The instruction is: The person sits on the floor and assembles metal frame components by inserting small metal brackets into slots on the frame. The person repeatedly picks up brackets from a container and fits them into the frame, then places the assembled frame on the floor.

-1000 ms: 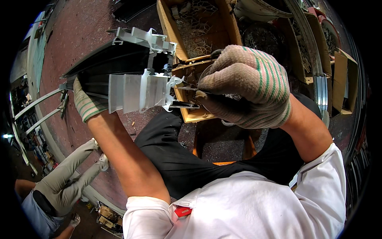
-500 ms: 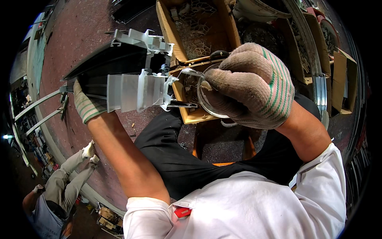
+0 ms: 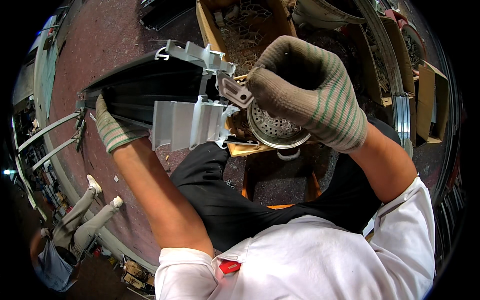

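My gloved left hand (image 3: pixel 111 127) grips a long black aluminium profile (image 3: pixel 165 87) along its side, its thumb along the profile and its other fingers hidden. The near end of the profile has bare silvery edges smeared with a whitish paste. At that end, my gloved right hand (image 3: pixel 312 92) pinches a small metal plate with a slot and holes (image 3: pixel 233 90). The plate's tip reaches the gap between the profile's two silvery sections; whether it touches them I cannot tell. Below the right hand, a round perforated metal strainer (image 3: pixel 257 131) holds small metal bits.
Under the strainer stands a wooden box (image 3: pixel 245 149), with another wooden tray (image 3: pixel 206 30) beyond it holding net-like pieces. Cardboard boxes (image 3: pixel 431 102) and a long metal bar (image 3: pixel 387 55) lie right. A metal stand (image 3: pixel 50 131) meets the profile's far end. Another person (image 3: pixel 75 225) is lower left.
The profile's near end has shifted slightly right and down. My right hand has moved up and left, turning the plate flat toward the profile and uncovering the strainer. The other person's legs have moved.
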`<state>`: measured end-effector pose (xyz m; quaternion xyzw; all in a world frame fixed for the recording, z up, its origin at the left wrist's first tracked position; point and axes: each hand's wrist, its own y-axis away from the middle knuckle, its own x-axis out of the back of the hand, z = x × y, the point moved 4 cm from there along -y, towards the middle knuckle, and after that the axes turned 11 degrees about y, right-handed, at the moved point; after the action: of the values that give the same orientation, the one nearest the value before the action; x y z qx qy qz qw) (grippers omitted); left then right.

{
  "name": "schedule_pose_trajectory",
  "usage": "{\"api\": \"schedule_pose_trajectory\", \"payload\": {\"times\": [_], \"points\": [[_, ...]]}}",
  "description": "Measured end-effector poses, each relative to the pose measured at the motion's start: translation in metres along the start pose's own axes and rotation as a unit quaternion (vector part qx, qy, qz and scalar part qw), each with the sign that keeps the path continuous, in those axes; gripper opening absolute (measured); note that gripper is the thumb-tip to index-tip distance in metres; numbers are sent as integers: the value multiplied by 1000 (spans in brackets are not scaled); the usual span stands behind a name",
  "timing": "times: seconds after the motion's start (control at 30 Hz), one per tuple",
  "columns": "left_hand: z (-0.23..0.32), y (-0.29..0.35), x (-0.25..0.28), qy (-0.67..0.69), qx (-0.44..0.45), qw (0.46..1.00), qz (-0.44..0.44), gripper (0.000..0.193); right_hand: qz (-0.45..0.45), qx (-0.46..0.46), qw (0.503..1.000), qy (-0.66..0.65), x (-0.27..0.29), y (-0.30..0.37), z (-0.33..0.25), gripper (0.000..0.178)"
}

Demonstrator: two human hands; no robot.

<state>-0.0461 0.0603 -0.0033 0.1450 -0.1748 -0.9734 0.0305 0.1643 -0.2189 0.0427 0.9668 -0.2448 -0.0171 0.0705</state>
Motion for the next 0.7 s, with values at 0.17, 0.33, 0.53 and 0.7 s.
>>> {"api": "schedule_pose_trajectory", "payload": {"times": [0.17,0.33,0.53,0.7], "points": [[4,34,-22,-86,-62,994,36,39,-29,-73,996,51,3,-5,6,15],[3,22,-23,-77,-59,994,52,40,-47,-115,990,63,9,-8,9,18],[2,16,-14,-26,-55,998,17,42,-30,-91,994,48,16,-5,12,16],[7,20,-10,-8,-47,998,41,41,-38,-90,994,44,16,-3,10,13]]}}
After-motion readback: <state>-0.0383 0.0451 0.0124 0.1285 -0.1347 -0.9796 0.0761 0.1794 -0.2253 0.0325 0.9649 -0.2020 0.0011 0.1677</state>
